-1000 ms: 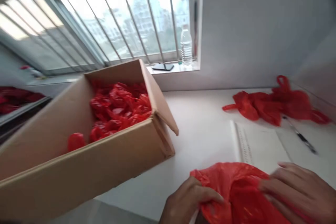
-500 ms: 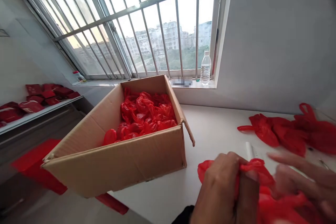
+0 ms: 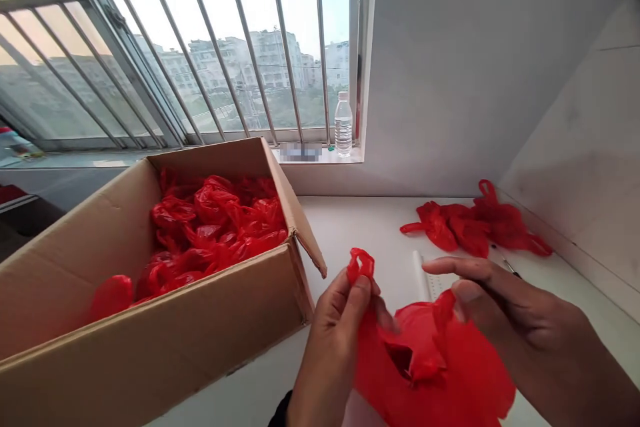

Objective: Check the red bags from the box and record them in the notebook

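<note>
A thin red plastic bag (image 3: pixel 465 360) hangs between my two hands at the lower right, its mouth partly open. My left hand (image 3: pixel 340 327) pinches one of its handle loops, which sticks up above the thumb. On the other side, my right hand (image 3: pixel 520 327) grips the other handle between thumb and curled fingers, with the index finger stretched out to the left. Something pale shows below the bag's left side; I cannot make out what it is. To the left stands an open cardboard box (image 3: pixel 165 360) holding several knotted red bags (image 3: pixel 220 220).
More crumpled red bags (image 3: pixel 470 223) lie at the back right of the white table (image 3: pixel 345 220). A white strip with markings (image 3: pixel 423 273) and a pen-like item (image 3: pixel 510 267) lie behind my hands. A water bottle (image 3: pixel 343 125) stands on the sill of the barred window.
My view has turned to the right, so the box appears farther left. My hands have moved apart, and the bag is now spread between them with its mouth opening.
</note>
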A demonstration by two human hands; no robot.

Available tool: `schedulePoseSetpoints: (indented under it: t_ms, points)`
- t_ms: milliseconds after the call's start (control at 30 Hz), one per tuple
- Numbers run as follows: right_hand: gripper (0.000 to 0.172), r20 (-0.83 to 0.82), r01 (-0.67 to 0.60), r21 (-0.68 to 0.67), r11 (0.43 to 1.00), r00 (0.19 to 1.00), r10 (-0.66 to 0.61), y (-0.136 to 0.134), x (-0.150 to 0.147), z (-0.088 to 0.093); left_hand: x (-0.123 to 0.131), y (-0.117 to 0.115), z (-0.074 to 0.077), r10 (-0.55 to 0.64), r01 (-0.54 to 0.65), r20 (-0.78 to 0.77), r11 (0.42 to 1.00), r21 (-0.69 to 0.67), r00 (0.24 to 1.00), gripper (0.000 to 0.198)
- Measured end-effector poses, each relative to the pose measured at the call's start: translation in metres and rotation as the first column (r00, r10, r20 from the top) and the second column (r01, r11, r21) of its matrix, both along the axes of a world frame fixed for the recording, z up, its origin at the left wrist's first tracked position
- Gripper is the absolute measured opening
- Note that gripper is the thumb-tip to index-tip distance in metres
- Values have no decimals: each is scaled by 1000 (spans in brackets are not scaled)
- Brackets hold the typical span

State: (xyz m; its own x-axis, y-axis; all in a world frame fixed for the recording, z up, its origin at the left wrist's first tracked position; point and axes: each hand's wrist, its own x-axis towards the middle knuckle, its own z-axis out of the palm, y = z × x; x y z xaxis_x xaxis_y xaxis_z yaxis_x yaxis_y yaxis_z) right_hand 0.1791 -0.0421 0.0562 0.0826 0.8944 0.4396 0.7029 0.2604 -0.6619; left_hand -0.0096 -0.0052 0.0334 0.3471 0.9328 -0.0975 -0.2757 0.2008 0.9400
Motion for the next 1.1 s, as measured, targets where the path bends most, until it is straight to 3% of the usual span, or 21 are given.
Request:
schedulePoseSetpoints:
  t_ms: [133, 333, 400, 467, 567, 633, 800, 867, 967, 1100]
  points:
    - [21, 44, -188, 64, 980, 982, 185, 7, 12, 6, 5, 4, -2, -11, 8, -45, 998, -62, 999, 31]
    - [23, 127, -364, 135, 922, 929, 348, 8, -10, 28, 14, -17, 8, -84, 162, -339, 965, 207, 937, 36]
    - [21, 156, -441, 147, 885, 894, 420, 11, -15, 33, 15, -19, 9, -54, 141, -426, 974, 175, 903, 29]
    - [25, 175, -437, 152, 886, 895, 411, 16, -12, 34, 16, -15, 8, -49, 78, -458, 996, 46, 888, 35]
    - [29, 145, -388, 57, 920, 915, 377, 25, 0, 29, 16, -2, 7, -110, 52, -294, 979, -198, 950, 47]
    - [17, 58, -388, -44, 920, 919, 390, 27, 7, 24, 15, 6, 6, -141, 99, -137, 957, -274, 980, 47]
    - [13, -142, -342, -97, 935, 934, 327, 19, 14, 12, 11, 17, -1, -124, 122, 7, 959, -254, 992, 37]
    - [8, -117, -324, -90, 942, 943, 313, 18, 13, 7, 9, 17, -1, -120, 120, 17, 964, -236, 993, 35]
    - [21, -57, -325, -63, 944, 945, 321, 22, 10, -1, 10, 13, 0, -173, 163, -26, 962, -217, 985, 37]
    - [8, -103, -368, -15, 930, 925, 365, 22, 6, -5, 11, 11, 0, -114, 111, -3, 970, -214, 993, 32]
